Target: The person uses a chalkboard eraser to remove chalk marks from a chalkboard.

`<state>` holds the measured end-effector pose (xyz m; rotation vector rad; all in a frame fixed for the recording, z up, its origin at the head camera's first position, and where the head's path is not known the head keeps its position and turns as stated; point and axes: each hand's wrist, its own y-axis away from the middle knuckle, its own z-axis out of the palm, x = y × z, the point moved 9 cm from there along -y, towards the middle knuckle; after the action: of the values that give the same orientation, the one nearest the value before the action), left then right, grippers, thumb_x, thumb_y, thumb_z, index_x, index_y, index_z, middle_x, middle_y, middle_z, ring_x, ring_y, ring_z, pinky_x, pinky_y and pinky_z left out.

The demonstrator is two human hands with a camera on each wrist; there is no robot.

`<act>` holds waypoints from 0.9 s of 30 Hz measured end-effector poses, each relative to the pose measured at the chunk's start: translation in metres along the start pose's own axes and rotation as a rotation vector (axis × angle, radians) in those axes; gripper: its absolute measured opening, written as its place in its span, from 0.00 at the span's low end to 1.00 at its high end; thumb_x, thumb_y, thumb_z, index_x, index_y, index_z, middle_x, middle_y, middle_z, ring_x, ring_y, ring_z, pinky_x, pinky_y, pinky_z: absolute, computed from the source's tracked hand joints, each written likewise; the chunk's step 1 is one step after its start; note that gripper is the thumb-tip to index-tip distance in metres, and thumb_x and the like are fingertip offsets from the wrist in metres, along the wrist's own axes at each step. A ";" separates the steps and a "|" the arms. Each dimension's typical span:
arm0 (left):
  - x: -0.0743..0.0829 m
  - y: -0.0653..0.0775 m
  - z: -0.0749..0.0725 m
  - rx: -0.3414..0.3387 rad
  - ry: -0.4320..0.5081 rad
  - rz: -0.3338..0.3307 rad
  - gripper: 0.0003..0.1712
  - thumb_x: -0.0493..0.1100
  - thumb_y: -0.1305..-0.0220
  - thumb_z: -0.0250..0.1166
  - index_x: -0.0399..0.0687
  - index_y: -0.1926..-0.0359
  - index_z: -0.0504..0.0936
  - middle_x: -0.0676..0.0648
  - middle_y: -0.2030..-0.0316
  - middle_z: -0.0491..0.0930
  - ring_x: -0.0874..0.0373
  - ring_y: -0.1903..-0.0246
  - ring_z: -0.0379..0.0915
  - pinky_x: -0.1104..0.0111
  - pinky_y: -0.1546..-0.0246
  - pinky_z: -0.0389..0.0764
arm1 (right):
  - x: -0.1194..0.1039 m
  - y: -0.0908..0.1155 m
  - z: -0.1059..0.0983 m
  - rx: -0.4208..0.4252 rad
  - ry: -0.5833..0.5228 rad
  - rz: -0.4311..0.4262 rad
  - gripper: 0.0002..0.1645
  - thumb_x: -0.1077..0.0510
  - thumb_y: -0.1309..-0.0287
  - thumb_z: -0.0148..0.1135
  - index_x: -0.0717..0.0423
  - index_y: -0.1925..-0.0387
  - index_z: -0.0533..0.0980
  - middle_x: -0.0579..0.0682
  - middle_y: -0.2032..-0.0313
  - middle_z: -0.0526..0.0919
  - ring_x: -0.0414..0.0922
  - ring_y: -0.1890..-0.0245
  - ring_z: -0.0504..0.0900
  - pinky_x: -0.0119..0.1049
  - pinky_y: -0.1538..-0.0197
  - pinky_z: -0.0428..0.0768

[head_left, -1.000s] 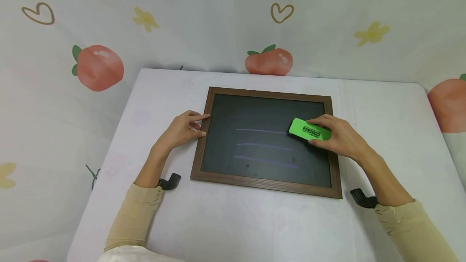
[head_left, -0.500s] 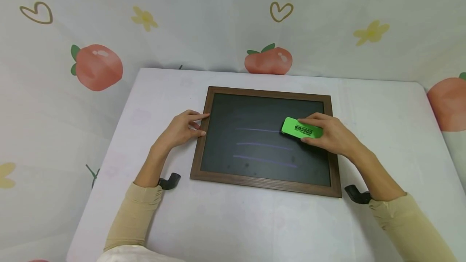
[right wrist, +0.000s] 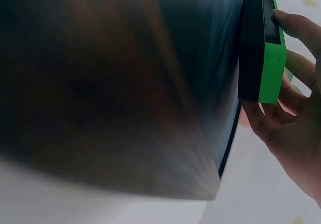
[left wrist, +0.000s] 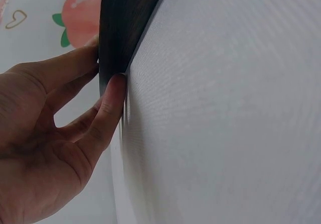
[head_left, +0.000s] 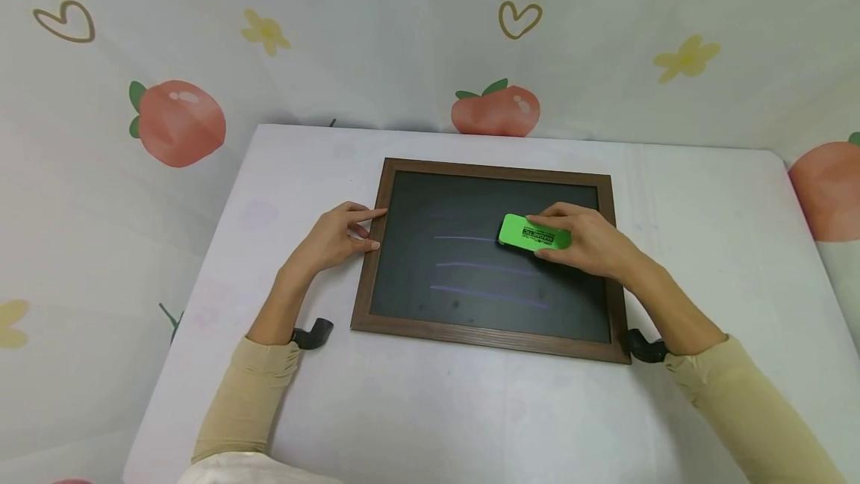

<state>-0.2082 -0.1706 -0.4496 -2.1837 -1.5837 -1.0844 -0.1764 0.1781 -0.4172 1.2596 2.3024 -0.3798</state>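
A blackboard (head_left: 470, 204) in a brown wooden frame lies on the white table, with three purple lines drawn across it. My right hand (head_left: 591, 243) pinches a green eraser (head_left: 520, 230) between thumb and fingers. The dark felt side of the eraser (right wrist: 252, 53) faces down against the board, over the right end of the top line. At the board's left edge, my left hand (head_left: 334, 240) touches the wooden frame (head_left: 366, 282) with extended fingers. In the left wrist view, the thumb of the left hand (left wrist: 55, 128) presses against the outer side of the frame.
The white table (head_left: 430, 417) extends around the board on all sides. Behind it hangs a pale cloth (head_left: 376, 43) printed with peaches, flowers and hearts. Black wrist mounts (head_left: 313, 334) stick out by both sleeves, the right one overlapping the board's lower right corner in the head view.
My right hand has slid the eraser leftward along the top line, and less of that line's right end shows. The left hand stays in place at the frame.
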 end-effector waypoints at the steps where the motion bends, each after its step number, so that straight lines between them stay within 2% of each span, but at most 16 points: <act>1: 0.000 0.000 0.000 0.000 0.002 0.001 0.38 0.35 0.43 0.74 0.50 0.32 0.74 0.39 0.39 0.70 0.48 0.55 0.78 0.59 0.55 0.80 | -0.001 -0.002 0.001 -0.006 0.002 -0.004 0.34 0.54 0.47 0.76 0.58 0.39 0.78 0.54 0.50 0.80 0.50 0.55 0.78 0.46 0.54 0.75; 15: -0.001 -0.001 0.000 -0.007 -0.002 0.012 0.38 0.36 0.43 0.74 0.50 0.31 0.73 0.39 0.38 0.70 0.48 0.54 0.79 0.57 0.54 0.80 | -0.022 -0.030 0.018 -0.097 0.026 -0.046 0.34 0.53 0.45 0.74 0.57 0.37 0.76 0.56 0.48 0.78 0.50 0.54 0.77 0.44 0.52 0.76; 27: 0.000 0.000 0.000 -0.003 -0.021 0.015 0.38 0.37 0.43 0.75 0.50 0.31 0.73 0.39 0.38 0.70 0.48 0.54 0.78 0.58 0.56 0.78 | -0.046 -0.054 0.029 -0.132 0.010 -0.118 0.35 0.51 0.44 0.73 0.56 0.36 0.76 0.55 0.47 0.78 0.49 0.53 0.77 0.44 0.50 0.76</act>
<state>-0.2083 -0.1710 -0.4493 -2.2128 -1.5724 -1.0628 -0.1930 0.1033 -0.4163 1.0673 2.3749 -0.2572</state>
